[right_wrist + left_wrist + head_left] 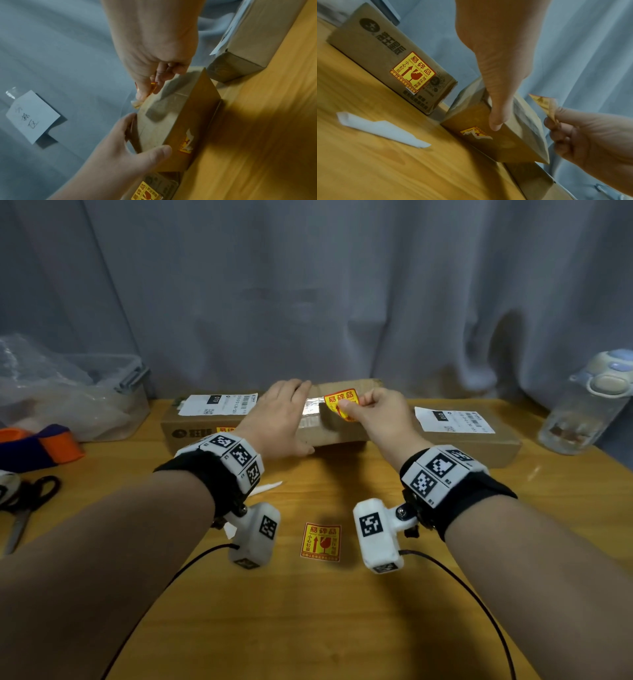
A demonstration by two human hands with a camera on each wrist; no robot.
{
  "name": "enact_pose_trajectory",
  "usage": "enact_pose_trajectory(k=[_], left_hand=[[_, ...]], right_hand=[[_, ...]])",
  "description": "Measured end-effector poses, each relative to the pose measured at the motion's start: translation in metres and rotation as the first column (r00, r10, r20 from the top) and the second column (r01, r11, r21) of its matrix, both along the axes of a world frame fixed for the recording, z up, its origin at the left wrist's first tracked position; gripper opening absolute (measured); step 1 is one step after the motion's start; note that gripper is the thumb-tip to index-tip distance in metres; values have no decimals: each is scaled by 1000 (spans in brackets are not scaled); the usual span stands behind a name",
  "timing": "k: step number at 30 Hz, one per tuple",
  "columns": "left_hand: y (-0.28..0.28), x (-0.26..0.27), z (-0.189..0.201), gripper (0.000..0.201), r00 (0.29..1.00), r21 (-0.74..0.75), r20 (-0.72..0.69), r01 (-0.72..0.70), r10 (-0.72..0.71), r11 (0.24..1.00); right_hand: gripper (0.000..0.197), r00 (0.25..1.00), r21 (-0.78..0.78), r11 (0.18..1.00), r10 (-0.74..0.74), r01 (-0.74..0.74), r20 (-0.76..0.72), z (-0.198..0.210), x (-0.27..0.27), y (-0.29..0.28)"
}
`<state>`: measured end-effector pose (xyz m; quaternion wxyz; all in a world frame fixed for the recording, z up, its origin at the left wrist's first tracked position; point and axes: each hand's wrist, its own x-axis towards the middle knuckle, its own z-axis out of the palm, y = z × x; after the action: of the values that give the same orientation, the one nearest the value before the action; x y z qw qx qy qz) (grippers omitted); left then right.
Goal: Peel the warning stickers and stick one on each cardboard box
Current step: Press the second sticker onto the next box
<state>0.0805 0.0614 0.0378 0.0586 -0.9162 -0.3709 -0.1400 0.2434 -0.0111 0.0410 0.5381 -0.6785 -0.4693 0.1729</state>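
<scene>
One yellow-and-red warning sticker (338, 401) (its edge curling) is pinched in the right grip (375, 412) above the middle cardboard box (330, 433); left grip (277, 419) clasps it.

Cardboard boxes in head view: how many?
3. Left box at back left of the table, front sticker applied; middle box gripped by the left hand, the right hand pinching a peeled sticker near it; right box at back right. None seems hidden.

Bottle (579, 412) partly beyond right edge
</scene>
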Motion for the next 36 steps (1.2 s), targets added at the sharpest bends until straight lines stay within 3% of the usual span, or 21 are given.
enact_pose_trajectory(k=[9,16,36], left_hand=[[8,-4,-8,108,992,-28,98,83,-80,996],[13,-8,-7,106,982,-19,124,143,-139,990],[10,-8,-4,91,987,-45,90,134,-129,990]], right_hand=[[32,991,5,993,-122,122,60,-13,-13,16],[32,986,9,994,-112,111,121,-16,-9,24],[34,967,-12,986,-161,167,196,-19,-5,30]])
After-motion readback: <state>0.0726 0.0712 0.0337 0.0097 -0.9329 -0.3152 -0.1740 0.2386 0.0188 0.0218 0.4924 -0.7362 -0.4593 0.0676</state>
